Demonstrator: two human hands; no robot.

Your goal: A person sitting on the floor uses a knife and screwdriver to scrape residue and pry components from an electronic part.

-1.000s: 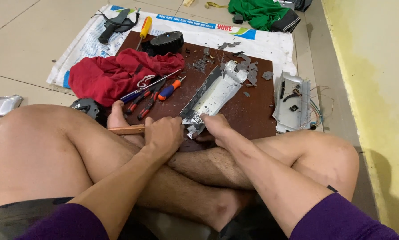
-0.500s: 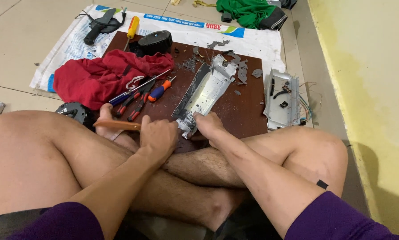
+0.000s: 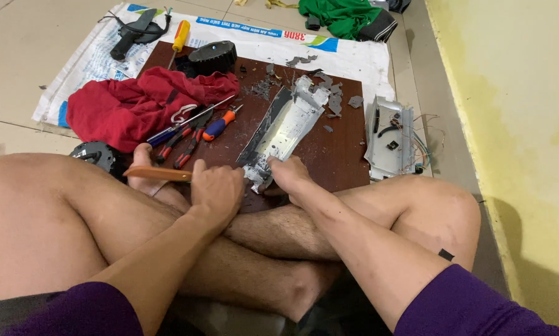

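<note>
I sit cross-legged on the floor. A long grey-white plastic casing [image 3: 286, 127], broken and dirty, lies lengthwise on a dark brown board [image 3: 338, 152]. My right hand [image 3: 290, 174] grips the casing's near end. My left hand [image 3: 218, 188] is closed around a tool with a wooden handle [image 3: 158, 173] that sticks out to the left; its working end is hidden at the casing's near end, between my two hands.
A red cloth [image 3: 130, 106], screwdrivers and pliers [image 3: 195, 127] lie left of the casing. A black round part [image 3: 214, 57] and a yellow-handled screwdriver [image 3: 180, 35] sit at the board's far left. A second white casing with wires [image 3: 391, 134] lies to the right. Yellow wall on the right.
The view has shifted slightly. Both hands stay at the casing's near end with the same grips; the casing has barely moved.
</note>
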